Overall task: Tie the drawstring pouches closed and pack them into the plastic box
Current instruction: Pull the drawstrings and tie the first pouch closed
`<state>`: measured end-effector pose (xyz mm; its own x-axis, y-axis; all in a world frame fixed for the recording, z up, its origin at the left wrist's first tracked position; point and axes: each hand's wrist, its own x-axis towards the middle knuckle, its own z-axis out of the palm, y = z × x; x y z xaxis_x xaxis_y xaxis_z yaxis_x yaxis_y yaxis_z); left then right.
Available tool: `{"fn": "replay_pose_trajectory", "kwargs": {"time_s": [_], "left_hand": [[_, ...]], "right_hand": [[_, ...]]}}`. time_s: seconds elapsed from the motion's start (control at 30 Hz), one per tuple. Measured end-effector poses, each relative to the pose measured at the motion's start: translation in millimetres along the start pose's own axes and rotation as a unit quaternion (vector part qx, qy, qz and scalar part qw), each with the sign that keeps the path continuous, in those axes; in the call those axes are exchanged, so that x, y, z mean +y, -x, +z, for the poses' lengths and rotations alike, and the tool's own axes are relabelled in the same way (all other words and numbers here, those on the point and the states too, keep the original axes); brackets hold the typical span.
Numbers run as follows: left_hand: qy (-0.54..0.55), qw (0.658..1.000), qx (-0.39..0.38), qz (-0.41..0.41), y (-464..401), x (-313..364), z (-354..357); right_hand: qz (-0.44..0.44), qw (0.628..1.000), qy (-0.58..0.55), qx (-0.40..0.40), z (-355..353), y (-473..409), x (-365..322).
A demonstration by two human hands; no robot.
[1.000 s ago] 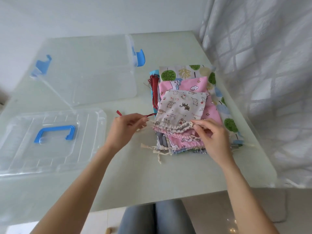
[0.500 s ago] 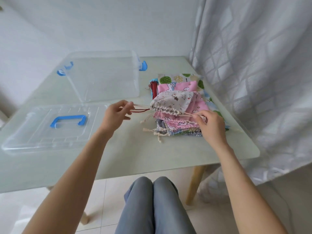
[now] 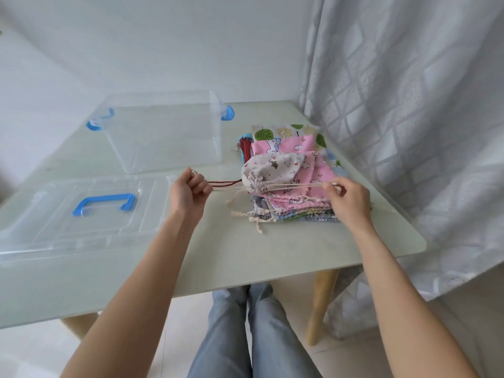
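Your left hand [image 3: 189, 190] is clenched around the cream drawstring [image 3: 234, 189] at centre frame, and your right hand [image 3: 345, 196] pinches the opposite cord ends to the right of it. The cords run taut between both hands through the gathered mouth of the cream animal-print pouch [image 3: 272, 169], which sits cinched on top of the stack of pouches [image 3: 297, 203] at centre right. A red cord [image 3: 226, 182] trails from the stack toward your left hand. The clear plastic box [image 3: 163, 132] stands open in the upper left, apart from the stack. Its lid [image 3: 81, 214], with blue handle, lies flat on the tabletop [image 3: 245, 257] at left.
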<state>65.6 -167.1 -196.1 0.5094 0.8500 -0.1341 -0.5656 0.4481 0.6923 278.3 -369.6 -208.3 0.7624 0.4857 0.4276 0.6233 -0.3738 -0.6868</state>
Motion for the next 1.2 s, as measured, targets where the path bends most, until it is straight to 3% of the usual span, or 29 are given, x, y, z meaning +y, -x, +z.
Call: {"fn": "replay_pose_trajectory", "kwargs": {"time_s": [0.07, 0.17, 0.27, 0.4, 0.63, 0.7, 0.83, 0.93, 1.13, 1.2], "left_hand": [[-0.146, 0.988, -0.001, 0.050, 4, -3, -1], [-0.309, 0.943, -0.044, 0.116, 11, -3, 1], [-0.389, 0.909, -0.085, 0.121, 17, -6, -2], [-0.456, 0.874, -0.104, 0.134, 15, -12, -8], [-0.657, 0.682, -0.171, 0.274, 9, -32, -16], [-0.680, 0.649, -0.162, 0.300, 6, -34, -15], [-0.690, 0.623, -0.131, 0.344, 8, -29, -10], [-0.683, 0.635, -0.110, 0.343, 10, -28, -5], [-0.660, 0.683, -0.122, 0.287, 9, -34, -8], [-0.652, 0.695, -0.119, 0.278, 9, -35, -7]], "right_hand": [[-0.025, 0.999, 0.029, -0.010, 6, 2, 0], [-0.122, 0.989, 0.070, -0.037, 12, 2, -5], [-0.192, 0.978, 0.052, -0.058, 14, 5, -22], [-0.254, 0.957, 0.111, -0.087, 27, 10, -38], [-0.319, 0.926, 0.142, -0.140, 35, 5, -39], [-0.334, 0.919, 0.158, -0.139, 35, 4, -39], [-0.356, 0.915, 0.158, -0.104, 30, 1, -42], [-0.365, 0.911, 0.168, -0.088, 23, 2, -46], [-0.232, 0.930, 0.200, -0.201, -3, 8, -70], [-0.194, 0.939, 0.137, -0.250, -14, 4, -82]]}}
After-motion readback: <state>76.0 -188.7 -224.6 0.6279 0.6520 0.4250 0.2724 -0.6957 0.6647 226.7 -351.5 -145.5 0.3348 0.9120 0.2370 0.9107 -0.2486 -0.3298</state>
